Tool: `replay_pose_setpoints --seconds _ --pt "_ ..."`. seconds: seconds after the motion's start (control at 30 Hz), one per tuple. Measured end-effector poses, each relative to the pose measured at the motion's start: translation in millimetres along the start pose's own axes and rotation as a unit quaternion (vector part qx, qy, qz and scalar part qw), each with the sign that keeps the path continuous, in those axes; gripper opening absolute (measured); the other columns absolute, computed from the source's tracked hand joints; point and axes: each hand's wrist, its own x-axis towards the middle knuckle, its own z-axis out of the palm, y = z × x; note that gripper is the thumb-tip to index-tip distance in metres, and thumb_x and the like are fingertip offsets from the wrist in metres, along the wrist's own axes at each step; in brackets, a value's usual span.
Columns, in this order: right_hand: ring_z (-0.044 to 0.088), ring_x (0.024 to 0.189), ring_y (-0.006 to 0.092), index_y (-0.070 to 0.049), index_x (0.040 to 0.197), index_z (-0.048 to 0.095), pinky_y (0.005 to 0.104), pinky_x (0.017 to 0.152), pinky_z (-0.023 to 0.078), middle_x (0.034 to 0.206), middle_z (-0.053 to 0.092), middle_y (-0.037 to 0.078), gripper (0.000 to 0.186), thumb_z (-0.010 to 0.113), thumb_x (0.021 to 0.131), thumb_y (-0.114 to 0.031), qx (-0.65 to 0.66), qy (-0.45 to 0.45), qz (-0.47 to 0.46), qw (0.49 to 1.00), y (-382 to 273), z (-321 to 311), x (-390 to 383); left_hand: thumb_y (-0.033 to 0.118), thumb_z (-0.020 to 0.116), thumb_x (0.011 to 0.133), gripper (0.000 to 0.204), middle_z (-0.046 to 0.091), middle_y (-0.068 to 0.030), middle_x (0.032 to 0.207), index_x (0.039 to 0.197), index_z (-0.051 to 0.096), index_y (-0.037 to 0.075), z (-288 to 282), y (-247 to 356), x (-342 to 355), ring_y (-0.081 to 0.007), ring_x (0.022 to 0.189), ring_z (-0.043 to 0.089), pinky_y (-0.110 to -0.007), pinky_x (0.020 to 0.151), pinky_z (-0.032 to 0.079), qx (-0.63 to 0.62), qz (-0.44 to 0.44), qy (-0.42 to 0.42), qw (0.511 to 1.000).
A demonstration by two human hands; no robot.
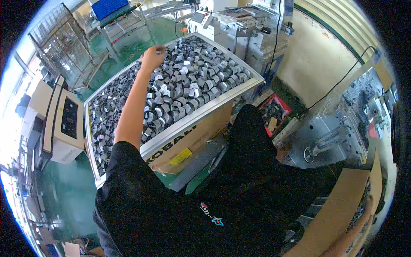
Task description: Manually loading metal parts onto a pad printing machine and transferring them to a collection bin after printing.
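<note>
A large white-rimmed tray (252, 82) is heaped with small curved silver-grey pieces (192, 92) and stands on a cardboard support (184, 145). My left hand (152, 56) is over the tray's far side, fingers curled round something small that I cannot make out, with that forearm crossing the pieces. At the lower right, my right hand (366, 205) reaches to an open cardboard box (334, 201) that has grey items inside; its fingers are too unclear to read. My dark clothing fills the bottom middle.
Grey machines (239, 21) stand behind the tray and others (321, 141) at the right. A red crate (272, 109) with parts sits on the floor. At left are a cream machine (64, 124) and a wire rack (55, 51); a blue object (102, 8) rests at the back.
</note>
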Motion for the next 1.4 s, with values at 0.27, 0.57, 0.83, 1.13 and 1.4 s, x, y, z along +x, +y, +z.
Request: replay_pose_setpoints --seconds 0.27,0.57,0.83,1.13,1.4 --pt "0.06 0.102 0.0231 0.003 0.125 0.059 0.0318 0.087 0.047 0.115 0.064 0.013 0.05 0.054 0.099 -0.039 0.064 0.008 0.066 0.996 96 -18 -32 0.031 0.068 0.083 0.032 0.073 -0.0102 0.101 0.109 0.072 0.014 40 167 -3 -0.0281 0.089 0.07 -0.039 0.081 0.055 -0.193 0.219 -0.002 0.956" --pt "0.062 0.087 0.019 0.002 0.118 0.063 0.0289 0.075 0.049 0.102 0.066 0.009 0.048 0.057 0.097 -0.041 0.199 -0.011 0.159 0.967 7 106 -83 0.025 0.069 0.081 0.027 0.069 -0.0131 0.106 0.105 0.071 0.013 81 426 -88 -0.0324 0.104 0.063 -0.049 0.091 0.048 -0.231 0.444 -0.081 0.862" --pt "0.06 0.072 0.0117 -0.002 0.108 0.07 0.023 0.064 0.048 0.087 0.066 0.004 0.04 0.068 0.091 -0.037 0.12 0.178 0.301 0.929 6 17 -17 0.022 0.066 0.083 0.026 0.071 -0.015 0.107 0.105 0.072 0.007 149 589 -130 -0.0299 0.093 0.069 -0.038 0.088 0.054 -0.443 0.446 -0.176 0.758" --pt "0.065 0.099 0.0183 0.004 0.114 0.065 0.0312 0.085 0.054 0.109 0.068 0.011 0.032 0.071 0.09 -0.017 0.324 0.211 0.122 0.914 -215 13 11 0.041 0.068 0.083 0.048 0.071 -0.0158 0.108 0.117 0.068 0.007 169 664 -173 -0.0332 0.098 0.067 -0.04 0.091 0.052 -0.399 0.46 -0.255 0.751" --pt "0.068 0.092 0.0166 -0.001 0.101 0.071 0.0309 0.083 0.053 0.1 0.073 0.009 0.022 0.073 0.087 -0.019 0.219 0.168 -0.031 0.961 -268 60 53 0.054 0.066 0.082 0.057 0.068 -0.0166 0.115 0.123 0.065 0.015 178 716 -207 -0.0369 0.107 0.064 -0.046 0.095 0.049 -0.278 0.499 -0.226 0.789"
